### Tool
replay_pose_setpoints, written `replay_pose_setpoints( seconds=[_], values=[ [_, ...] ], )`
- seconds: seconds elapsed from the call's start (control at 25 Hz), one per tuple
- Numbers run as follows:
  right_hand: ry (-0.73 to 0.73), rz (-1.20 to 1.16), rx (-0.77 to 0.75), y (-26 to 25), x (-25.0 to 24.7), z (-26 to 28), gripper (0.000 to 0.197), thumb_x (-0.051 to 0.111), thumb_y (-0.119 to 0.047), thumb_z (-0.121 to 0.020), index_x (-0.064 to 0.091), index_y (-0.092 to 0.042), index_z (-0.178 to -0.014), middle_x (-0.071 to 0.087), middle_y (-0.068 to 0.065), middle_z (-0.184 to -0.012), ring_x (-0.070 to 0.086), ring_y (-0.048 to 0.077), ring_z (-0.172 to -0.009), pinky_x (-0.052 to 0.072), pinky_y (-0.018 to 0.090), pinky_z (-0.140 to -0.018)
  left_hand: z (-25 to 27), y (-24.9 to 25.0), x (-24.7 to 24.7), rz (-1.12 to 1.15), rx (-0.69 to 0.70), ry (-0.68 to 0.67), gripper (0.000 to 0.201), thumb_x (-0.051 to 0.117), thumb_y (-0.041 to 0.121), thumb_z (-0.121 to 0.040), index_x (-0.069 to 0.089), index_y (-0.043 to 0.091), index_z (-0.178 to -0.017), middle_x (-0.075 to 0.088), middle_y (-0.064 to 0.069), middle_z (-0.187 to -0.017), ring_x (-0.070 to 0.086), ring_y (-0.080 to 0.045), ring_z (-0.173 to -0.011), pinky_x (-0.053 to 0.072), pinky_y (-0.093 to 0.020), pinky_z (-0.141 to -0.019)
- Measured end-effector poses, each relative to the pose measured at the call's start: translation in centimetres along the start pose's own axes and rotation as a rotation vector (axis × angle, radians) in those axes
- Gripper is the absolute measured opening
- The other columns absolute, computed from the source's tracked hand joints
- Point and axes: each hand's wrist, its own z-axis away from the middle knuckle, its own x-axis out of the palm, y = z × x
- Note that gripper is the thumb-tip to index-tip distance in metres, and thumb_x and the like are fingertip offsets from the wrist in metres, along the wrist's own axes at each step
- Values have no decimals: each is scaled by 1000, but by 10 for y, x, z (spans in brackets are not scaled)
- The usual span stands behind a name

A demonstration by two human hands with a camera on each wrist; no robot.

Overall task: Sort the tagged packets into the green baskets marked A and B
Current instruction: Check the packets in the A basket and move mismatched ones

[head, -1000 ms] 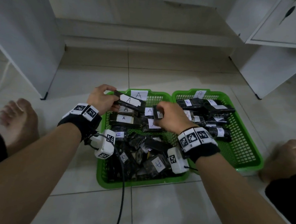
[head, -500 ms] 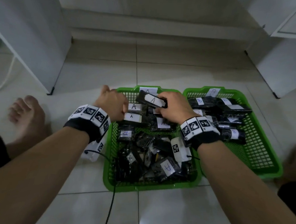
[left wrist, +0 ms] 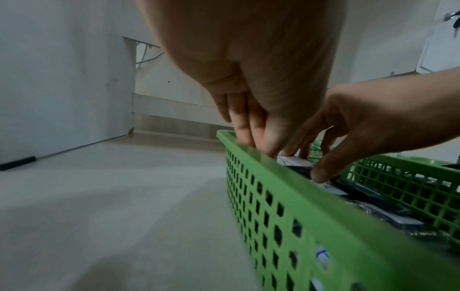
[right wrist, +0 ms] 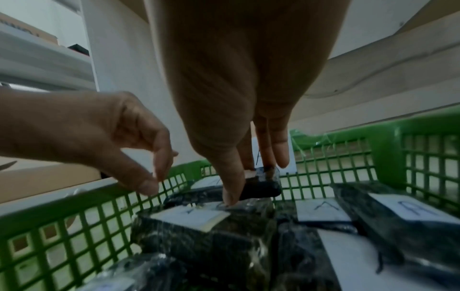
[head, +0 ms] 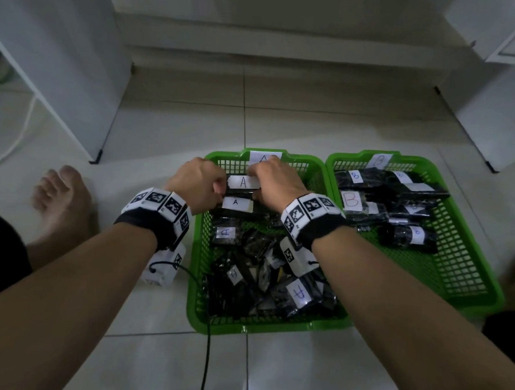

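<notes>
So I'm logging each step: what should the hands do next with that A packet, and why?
Probably let go and withdraw. The A-tagged packet already lies at the far end of basket A, with the right hand pinching its end and the left hand at the other.

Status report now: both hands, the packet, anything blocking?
Right hand pinches A-tagged packet at far end of basket A. Left hand at packet's other end, grip unclear. Nothing blocking.

Basket A (head: pixel 197 296) left — basket B (head: pixel 472 268) right

"A" on packet tag (head: pixel 243 182), "B" on basket label (head: pixel 379 160)
</notes>
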Motion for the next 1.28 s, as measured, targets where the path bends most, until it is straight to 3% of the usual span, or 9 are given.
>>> replay_pose_setpoints(
  seconds=[0.08,0.2,0.28,0.44,0.56,0.76,0.92,1.16,1.28],
  values=[
    [2,-3,-3,-5,9,-4,27,70,-2,-89,69,-6,-115,66,11,-113,60,26,-110,51,35,-95,1,-5,5,-55,57,109,22,79,18,-78,69,27,-95,69,8,-102,61,-15,-101,48,-37,-100],
    [10,20,30,-9,11,-7,26,73,2,-83,69,-8,-107,63,7,-108,61,24,-102,53,33,-86,-4,-13,21,-168,98,38,31,77,24,-80,70,29,-110,67,10,-119,56,-16,-120,25,-42,-120],
    [-5,-21,66,-19,6,-2,18,80,-9,-79,68,-12,-92,63,3,-94,63,22,-88,51,31,-73,-8,-16,26,-190,64,-17,25,76,27,-79,70,33,-103,68,11,-115,55,-15,-117,29,-43,-118],
    [-440,-212,174,-40,9,14,18,80,-16,-84,68,-5,-91,68,9,-76,72,25,-62,63,37,-59,-11,-16,24,-138,61,-25,22,78,31,-75,73,31,-96,68,12,-107,56,-15,-109,37,-35,-109],
    [-460,-379,323,-42,17,16,16,76,-12,-87,69,1,-93,73,14,-73,74,28,-57,63,40,-57,-8,-17,26,-137,63,1,24,80,32,-76,71,29,-99,67,10,-110,53,-16,-110,35,-35,-110],
    [-423,-770,578,-47,15,19,18,76,-11,-86,70,4,-95,77,14,-85,71,25,-64,44,24,-46,-8,-15,25,-155,63,-9,23,79,32,-77,70,28,-99,66,7,-112,53,-17,-113,32,-36,-113],
    [-460,-656,518,-45,4,23,14,76,-12,-83,72,1,-87,74,9,-64,64,16,-44,45,20,-41,-12,-14,26,-164,35,-32,25,81,35,-75,70,29,-96,65,8,-112,53,-17,-113,35,-37,-112],
    [-402,-663,601,22,-29,31,12,71,-12,-83,72,-2,-90,72,8,-73,63,18,-55,56,31,-58,-16,-20,26,-58,-45,-58,31,84,30,-67,67,27,-93,61,5,-112,54,-17,-105,45,-26,-84],
    [-373,-771,615,51,-31,40,18,67,-7,-89,70,2,-104,75,12,-77,69,22,-64,61,39,-74,-17,-18,26,-107,-64,-77,29,87,35,-64,66,27,-83,64,4,-109,53,-19,-107,47,-31,-91]
  ],
)
